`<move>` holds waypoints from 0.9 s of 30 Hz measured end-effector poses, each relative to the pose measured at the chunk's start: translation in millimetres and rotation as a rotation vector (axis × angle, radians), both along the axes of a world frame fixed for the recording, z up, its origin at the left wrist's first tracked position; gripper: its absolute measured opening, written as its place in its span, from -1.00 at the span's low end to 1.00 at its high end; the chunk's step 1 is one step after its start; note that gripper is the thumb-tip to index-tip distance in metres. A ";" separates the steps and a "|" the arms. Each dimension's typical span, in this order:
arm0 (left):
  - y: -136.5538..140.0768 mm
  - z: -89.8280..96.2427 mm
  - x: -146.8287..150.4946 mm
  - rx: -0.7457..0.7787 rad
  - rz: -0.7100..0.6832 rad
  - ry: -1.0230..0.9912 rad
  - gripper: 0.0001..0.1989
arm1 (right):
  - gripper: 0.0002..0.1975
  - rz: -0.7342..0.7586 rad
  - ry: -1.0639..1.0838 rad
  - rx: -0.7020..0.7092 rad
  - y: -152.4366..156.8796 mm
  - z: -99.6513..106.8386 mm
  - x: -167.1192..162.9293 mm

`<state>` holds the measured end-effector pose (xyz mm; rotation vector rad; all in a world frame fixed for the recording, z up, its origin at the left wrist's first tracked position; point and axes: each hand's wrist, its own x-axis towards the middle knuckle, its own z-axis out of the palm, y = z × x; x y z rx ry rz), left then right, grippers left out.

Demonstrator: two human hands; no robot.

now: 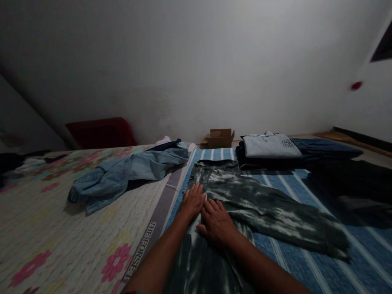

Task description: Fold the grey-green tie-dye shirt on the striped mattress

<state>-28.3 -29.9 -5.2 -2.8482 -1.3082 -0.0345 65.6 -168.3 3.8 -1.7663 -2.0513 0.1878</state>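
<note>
Two hands, left hand (193,201) and right hand (217,222) (nearly touching), rest flat, unclenched, on a dark green-and-white tie-dyed cloth garment (245,194) spread beneath and rightward.

The single view, from the wearer's head, looks forward and down from above the near end of the garment (272,200), close to it, and reaches the wall (196,69) beyond the garment's far end.

Mottled garment (263,200) partly hidden by left hand (193,200) and right hand (217,219), cropped at bottom edge, dark clothes (357,177) blurred at right edge, red spot (356,85) too small to identify
</note>
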 end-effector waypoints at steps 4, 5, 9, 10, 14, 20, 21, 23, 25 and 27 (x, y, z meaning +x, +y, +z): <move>-3.4 10.5 6.7 -0.009 0.027 0.018 -0.51 | -0.43 -0.058 -0.019 0.081 -8.8 -6.0 -1.6; -4.5 13.1 9.4 -0.021 0.041 0.026 -0.52 | -0.46 -0.073 -0.028 0.119 -13.2 -7.2 -0.4; -10.6 19.7 21.1 -0.023 0.037 -0.009 -0.57 | -0.63 -0.141 -0.093 0.322 -36.9 -7.9 18.5; -12.4 20.4 23.8 -0.025 0.014 -0.034 -0.58 | -0.68 -0.157 -0.114 0.360 -43.5 -7.9 26.4; -16.7 19.7 32.2 -0.106 -0.074 -0.106 -0.58 | -0.82 -0.240 -0.181 0.411 -67.3 -13.8 58.6; -13.3 10.2 32.4 -0.227 -0.116 -0.091 -0.50 | -0.77 -0.281 -0.196 0.420 -81.3 -32.2 77.5; -12.5 8.7 31.5 -0.234 -0.120 -0.090 -0.49 | -0.77 -0.285 -0.186 0.409 -80.8 -33.2 77.7; -11.1 6.4 30.0 -0.241 -0.129 -0.093 -0.47 | -0.80 -0.306 -0.158 0.383 -78.9 -32.9 77.5; -9.5 4.6 29.1 -0.246 -0.138 -0.108 -0.48 | -0.84 -0.334 -0.143 0.369 -76.7 -30.6 77.2; -7.2 2.3 28.7 -0.252 -0.152 -0.135 -0.49 | -0.83 -0.355 -0.146 0.368 -75.3 -27.8 77.7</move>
